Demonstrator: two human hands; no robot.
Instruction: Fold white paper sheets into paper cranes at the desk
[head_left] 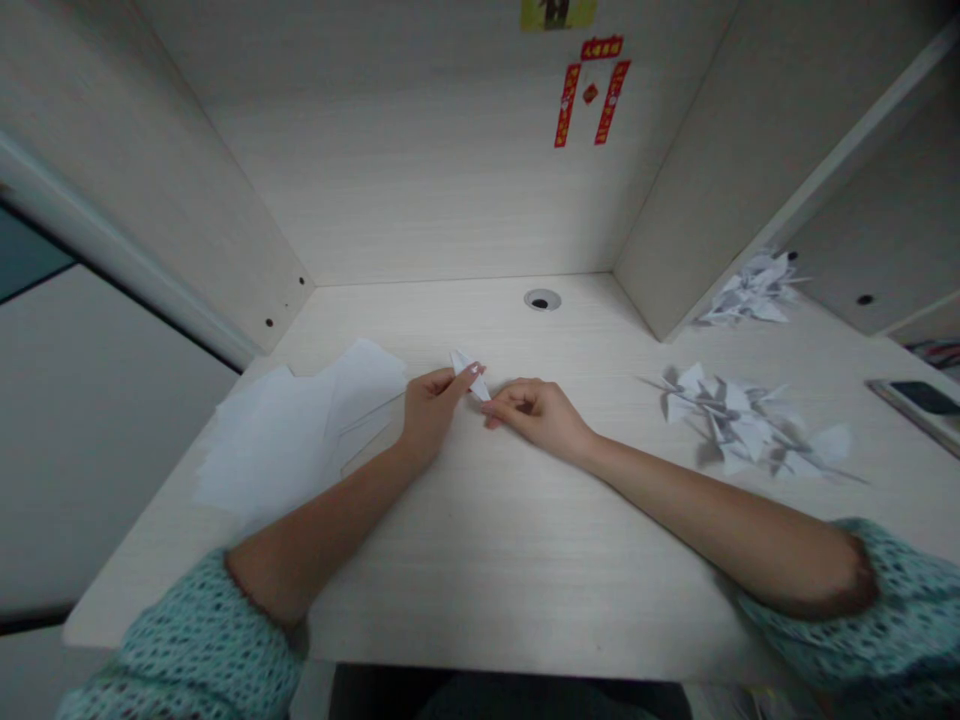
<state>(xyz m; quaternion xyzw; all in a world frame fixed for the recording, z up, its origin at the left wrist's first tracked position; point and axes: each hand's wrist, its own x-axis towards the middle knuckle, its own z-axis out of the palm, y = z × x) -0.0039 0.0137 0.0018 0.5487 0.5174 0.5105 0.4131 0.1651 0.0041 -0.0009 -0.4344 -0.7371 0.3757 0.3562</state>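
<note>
Between my two hands, just above the desk's middle, is a small piece of folded white paper (469, 378), narrow and pointed at its ends. My left hand (435, 405) pinches its upper part, thumb on top. The fingertips of my right hand (536, 412) close on its lower right tip. Left of my left hand lies a spread of white paper sheets (285, 430), partly covered by my forearm. A loose group of folded paper cranes (739, 415) rests on the desk to the right of my right hand.
A second heap of folded white paper (757, 290) sits by the right partition (697, 200). At the far right lies a phone (926, 398) on a flat object. A round cable hole (541, 300) is near the back panel, which carries red paper strips (568, 105).
</note>
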